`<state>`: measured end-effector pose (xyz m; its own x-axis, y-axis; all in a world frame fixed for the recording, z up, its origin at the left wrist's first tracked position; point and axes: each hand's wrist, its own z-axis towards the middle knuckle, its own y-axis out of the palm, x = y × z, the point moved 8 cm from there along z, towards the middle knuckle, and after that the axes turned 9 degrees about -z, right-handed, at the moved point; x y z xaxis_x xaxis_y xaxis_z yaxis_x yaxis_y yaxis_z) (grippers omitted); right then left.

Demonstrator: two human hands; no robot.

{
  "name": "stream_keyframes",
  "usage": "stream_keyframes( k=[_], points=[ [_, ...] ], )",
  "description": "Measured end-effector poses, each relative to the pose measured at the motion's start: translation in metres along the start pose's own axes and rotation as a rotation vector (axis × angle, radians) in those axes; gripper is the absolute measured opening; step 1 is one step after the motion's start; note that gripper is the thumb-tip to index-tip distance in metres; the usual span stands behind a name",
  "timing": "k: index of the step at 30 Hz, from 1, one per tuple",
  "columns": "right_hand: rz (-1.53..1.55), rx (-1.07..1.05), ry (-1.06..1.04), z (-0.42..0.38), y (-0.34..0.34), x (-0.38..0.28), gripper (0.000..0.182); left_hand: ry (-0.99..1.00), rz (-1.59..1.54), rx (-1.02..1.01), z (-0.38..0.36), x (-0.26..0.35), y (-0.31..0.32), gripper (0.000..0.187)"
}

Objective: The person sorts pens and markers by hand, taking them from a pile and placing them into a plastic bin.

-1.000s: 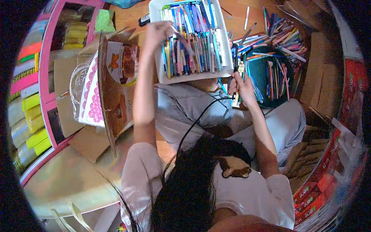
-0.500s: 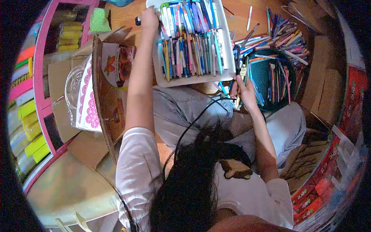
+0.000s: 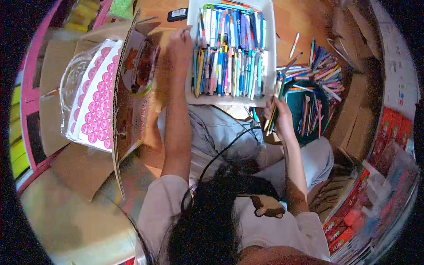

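My left hand (image 3: 179, 43) is beside the left rim of a white tray (image 3: 270, 26), its fingers dim and blurred, so their grip is unclear. Pens and markers (image 3: 229, 73) fill the tray in two rows. Below the tray's lower right corner, my right hand (image 3: 282, 118) is closed around a bundle of slim pens or brushes (image 3: 274, 104), held roughly upright. Just right of that hand stands a dark green round container (image 3: 326, 106) with some pens inside. Behind it lies a heap of loose pens (image 3: 329, 73).
An open cardboard box (image 3: 117, 132) stands at the left, near a sheet of pink round stickers (image 3: 98, 101). A black object (image 3: 177, 14) and a white pen (image 3: 294, 45) lie on the floor. Cardboard (image 3: 353, 115) and red boxes (image 3: 388, 132) are on the right.
The view has turned and shifted. My left hand has come down along the tray's left side. The bundle in my right hand now shows more clearly, tilted beside the tray's corner.
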<state>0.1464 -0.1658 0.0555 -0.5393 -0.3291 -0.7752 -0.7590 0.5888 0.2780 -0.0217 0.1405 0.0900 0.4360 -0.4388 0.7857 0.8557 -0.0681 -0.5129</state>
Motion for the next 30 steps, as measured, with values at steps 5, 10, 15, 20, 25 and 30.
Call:
stream_keyframes(
  k=[5, 10, 15, 20, 25, 30],
  points=[
    [-0.496, -0.076, -0.089, 0.081, 0.083, -0.045, 0.019, 0.004, -0.03, 0.123, 0.017, -0.033, -0.012, 0.022],
    [-0.334, -0.173, -0.117, 0.162, 0.181, -0.066, 0.024, -0.206, -0.101, 0.083, 0.021, -0.054, -0.006, 0.021],
    [-0.439, -0.148, -0.095, 0.226, 0.22, -0.058, 0.012, -0.235, -0.129, 0.049, 0.023, -0.033, -0.01, 0.02],
    [-0.85, -0.131, -0.153, 0.231, 0.217, -0.064, 0.022, -0.229, -0.318, 0.008, 0.014, -0.057, 0.022, 0.02],
    [-0.585, -0.224, -0.109, 0.233, 0.214, -0.051, 0.02, 0.114, 0.017, 0.036, 0.008, -0.032, 0.024, 0.034],
    [-0.703, -0.129, -0.308, 0.164, 0.183, -0.092, 0.041, -0.101, -0.1, -0.044, 0.005, -0.033, 0.037, 0.034]
  ],
)
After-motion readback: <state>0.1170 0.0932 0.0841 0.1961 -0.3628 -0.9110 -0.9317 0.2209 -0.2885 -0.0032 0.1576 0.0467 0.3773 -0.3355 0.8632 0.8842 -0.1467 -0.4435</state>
